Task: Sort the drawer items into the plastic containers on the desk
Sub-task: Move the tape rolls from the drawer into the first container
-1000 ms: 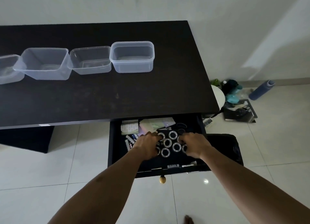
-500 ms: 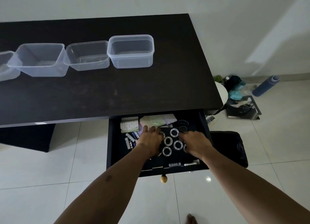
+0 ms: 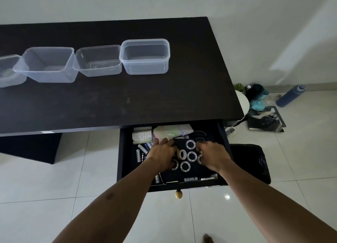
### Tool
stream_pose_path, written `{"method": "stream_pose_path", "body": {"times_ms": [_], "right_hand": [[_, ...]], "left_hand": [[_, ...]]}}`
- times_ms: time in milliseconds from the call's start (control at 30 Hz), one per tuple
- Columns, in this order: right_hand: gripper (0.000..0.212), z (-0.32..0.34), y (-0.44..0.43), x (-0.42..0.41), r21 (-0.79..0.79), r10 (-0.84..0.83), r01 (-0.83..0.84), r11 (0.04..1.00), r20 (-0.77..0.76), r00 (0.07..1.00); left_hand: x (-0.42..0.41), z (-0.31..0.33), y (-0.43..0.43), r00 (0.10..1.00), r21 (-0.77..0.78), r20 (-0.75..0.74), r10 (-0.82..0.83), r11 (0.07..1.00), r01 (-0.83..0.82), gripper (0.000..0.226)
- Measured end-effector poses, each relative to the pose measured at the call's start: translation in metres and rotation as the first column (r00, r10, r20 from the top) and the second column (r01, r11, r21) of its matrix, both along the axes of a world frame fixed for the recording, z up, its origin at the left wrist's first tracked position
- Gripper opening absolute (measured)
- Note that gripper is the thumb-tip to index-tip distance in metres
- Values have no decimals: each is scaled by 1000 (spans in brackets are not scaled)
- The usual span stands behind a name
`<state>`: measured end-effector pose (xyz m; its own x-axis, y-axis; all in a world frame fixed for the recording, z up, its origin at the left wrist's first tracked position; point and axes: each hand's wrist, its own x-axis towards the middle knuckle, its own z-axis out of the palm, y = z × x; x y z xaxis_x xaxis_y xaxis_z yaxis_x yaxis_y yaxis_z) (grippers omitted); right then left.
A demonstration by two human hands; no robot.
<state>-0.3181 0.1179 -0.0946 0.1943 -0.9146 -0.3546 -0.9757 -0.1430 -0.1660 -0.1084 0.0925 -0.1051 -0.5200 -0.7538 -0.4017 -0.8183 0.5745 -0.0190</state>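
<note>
The open black drawer (image 3: 121, 157) under the dark desk (image 3: 113, 100) holds several white tape rolls (image 3: 190, 144), batteries (image 3: 141, 151), paper pads (image 3: 142, 135) and pens (image 3: 190, 179) along its front. My left hand (image 3: 161, 156) lies over the left rolls, and a roll (image 3: 181, 153) tilts on edge against its fingers. Reaching in from the right, my right hand (image 3: 212, 155) curls its fingers round another tilted roll (image 3: 200, 159). On the desk, several clear plastic containers (image 3: 145, 57) stand in a row with nothing in them.
A black bag (image 3: 249, 162) lies on the tiled floor right of the drawer. Further right are a white stool (image 3: 243, 102), a blue bottle (image 3: 290, 95) and a pile of clutter (image 3: 264, 119). The drawer's round knob (image 3: 178, 194) points towards me.
Both hands have shifted slightly among the tape rolls. Two rolls that lay flat now stand tilted against my fingers. The camera has moved a little.
</note>
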Motion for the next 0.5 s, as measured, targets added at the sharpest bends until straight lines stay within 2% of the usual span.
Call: {"method": "stream_pose_path", "body": {"times_ms": [167,400,500], "right_hand": [[27,3,0,1,18,-24,24,1000,29,999],[25,10,-4,-1,12,-63,62,998,57,996],[25,12,-7,-4,23,-75,74,997,78,994]], "left_hand": [[-2,9,-3,1000,49,12,-1,999,0,64],[-15,12,5,975,-17,-195,105,994,-111,61],[-24,8,12,981,-12,-175,89,996,-92,53]]}}
